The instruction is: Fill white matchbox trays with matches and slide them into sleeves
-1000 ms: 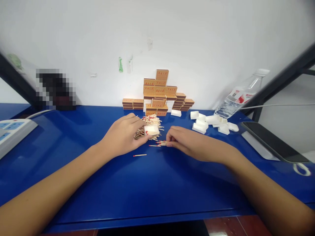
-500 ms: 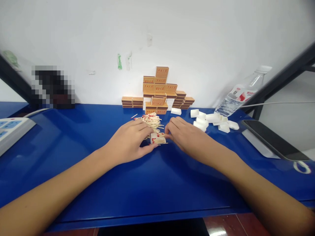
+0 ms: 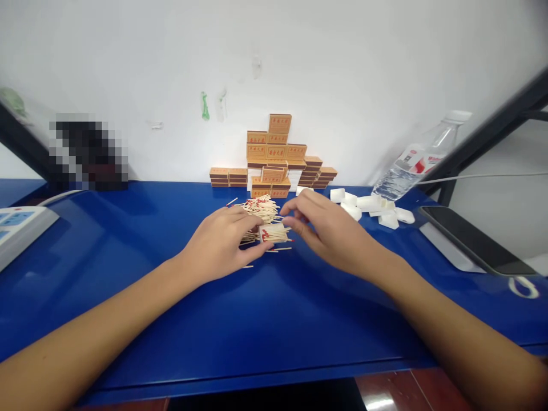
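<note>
Two hands at work over a small, open, white card tray (image 3: 272,228), which lies toward the far side of the table, beside a loose heap of pale wooden matches with red heads (image 3: 263,208). The left hand (image 3: 225,242) has its thumb at the near side of the tray and its index finger at the left end, parted by about the tray's breadth; this edge grip presumably steadies the tray while leaving its top uncovered. The matches in the tray (image 3: 274,235) lie lengthwise, most heads to the left, some ends projecting past the right side, one red head among them. The right hand (image 3: 329,225) is poised just beside the right end, thumb and forefinger slightly apart, with nothing visible between them; whether the thumb tip touches the tray cannot be told. Orange-brown printed matchboxes (image 3: 276,152) are stacked close to the wall, an arrangement that probably keeps the working area free. Further white trays (image 3: 368,204) form a loose group to the right. The surface is a glossy blue tabletop (image 3: 240,325), against a scuffed white wall (image 3: 363,68); a clear plastic bottle (image 3: 398,177) and a black phone-like slab (image 3: 475,240) occupy the right, a white power strip (image 3: 21,228) the left
</note>
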